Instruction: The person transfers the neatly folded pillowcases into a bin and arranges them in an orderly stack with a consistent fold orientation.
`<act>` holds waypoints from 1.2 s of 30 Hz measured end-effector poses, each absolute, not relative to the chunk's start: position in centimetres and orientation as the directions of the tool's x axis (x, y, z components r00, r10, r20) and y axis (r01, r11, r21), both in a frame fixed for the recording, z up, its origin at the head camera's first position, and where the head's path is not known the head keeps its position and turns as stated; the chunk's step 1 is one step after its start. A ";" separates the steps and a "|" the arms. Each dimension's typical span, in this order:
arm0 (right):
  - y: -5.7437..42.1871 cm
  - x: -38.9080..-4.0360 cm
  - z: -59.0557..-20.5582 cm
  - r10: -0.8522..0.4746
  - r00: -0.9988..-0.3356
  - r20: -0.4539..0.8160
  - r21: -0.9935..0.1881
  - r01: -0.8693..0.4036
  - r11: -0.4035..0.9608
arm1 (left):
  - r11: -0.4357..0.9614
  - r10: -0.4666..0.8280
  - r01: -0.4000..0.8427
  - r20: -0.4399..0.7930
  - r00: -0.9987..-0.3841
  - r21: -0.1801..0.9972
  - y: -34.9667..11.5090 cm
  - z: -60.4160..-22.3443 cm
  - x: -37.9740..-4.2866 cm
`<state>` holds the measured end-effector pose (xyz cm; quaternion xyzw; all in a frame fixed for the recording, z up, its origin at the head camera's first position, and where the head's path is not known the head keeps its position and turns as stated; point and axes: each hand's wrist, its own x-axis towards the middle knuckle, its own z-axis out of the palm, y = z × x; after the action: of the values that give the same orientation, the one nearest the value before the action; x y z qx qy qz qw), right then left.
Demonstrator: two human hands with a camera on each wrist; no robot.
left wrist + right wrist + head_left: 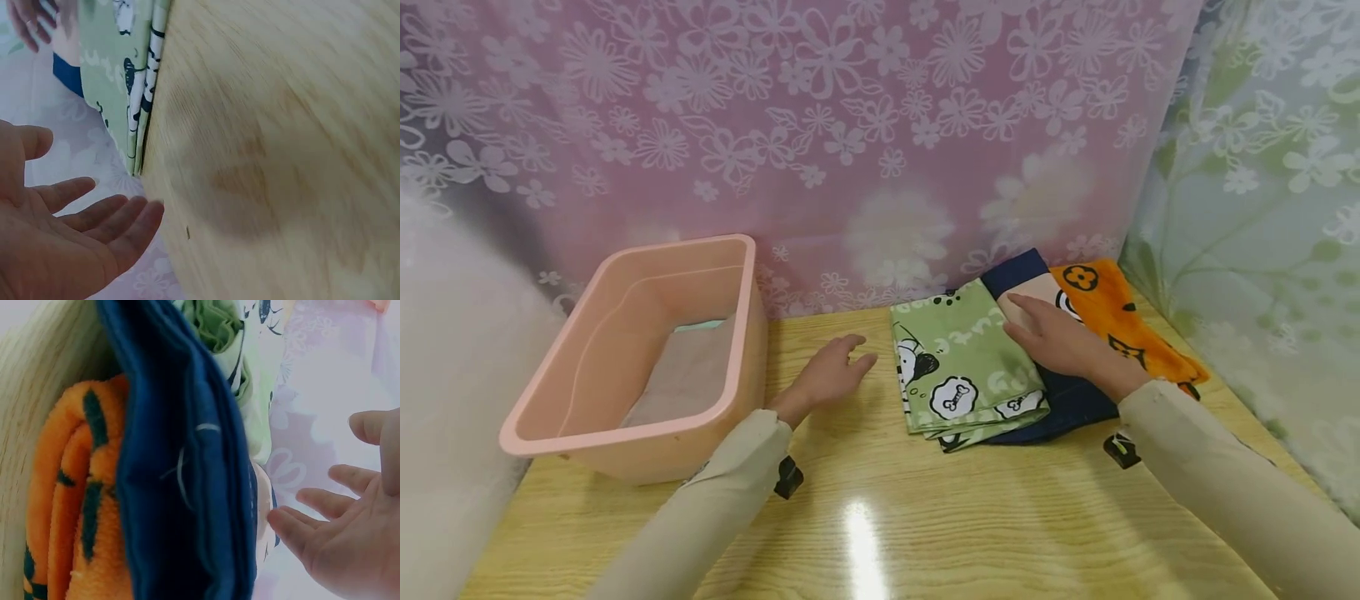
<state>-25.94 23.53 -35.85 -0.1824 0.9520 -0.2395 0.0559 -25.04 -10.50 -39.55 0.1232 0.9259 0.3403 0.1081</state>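
Note:
A folded green cloth (966, 358) printed with bones and a dog lies on the table, partly over a folded navy and cream cloth (1075, 400). Beneath that one's right side is a folded orange fuzzy cloth (1093, 287) with dark marks. My right hand (1060, 337) is over the navy and cream cloth, fingers loosely extended and nothing gripped. To the left of the green cloth, my left hand (827, 375) hovers above the bare wood with fingers spread and holds nothing. In the left wrist view, its palm (56, 250) faces the cloth's folded edge.
A pink plastic basin (748, 333) stands at the table's left, with a greyish cloth (688, 367) and a bit of mint green inside. Flowered curtains (850, 150) hang behind the wooden table (925, 517) and along its right side.

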 end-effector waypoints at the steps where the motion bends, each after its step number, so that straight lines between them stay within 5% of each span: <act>1: 23.5 -26.0 -35.8 -0.368 -0.929 -0.030 -0.498 -0.306 0.812 | 0.716 0.300 0.137 -0.125 -0.946 0.685 -10.5 -39.6 -25.1; 8: 23.3 -26.1 -35.7 -0.310 -0.945 -0.103 -0.585 -0.195 0.787 | 0.503 0.280 -0.096 -0.267 -0.922 0.859 -9.9 -40.1 -25.6; 14: 22.9 -26.2 -35.9 -0.277 -0.948 -0.156 -0.589 -0.135 0.796 | 0.327 0.221 -0.299 -0.380 -0.898 0.897 -9.3 -41.3 -26.4; 36: 22.2 -28.6 -37.0 -0.233 -0.918 -0.320 -0.517 -0.037 0.855 | 0.205 0.029 -0.430 -0.444 -0.895 0.879 -5.0 -40.8 -28.6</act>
<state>-28.60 22.20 -36.98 -0.0716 0.9443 -0.2594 0.1893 -28.62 -4.99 -40.78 -0.1330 0.7537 0.6161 0.1861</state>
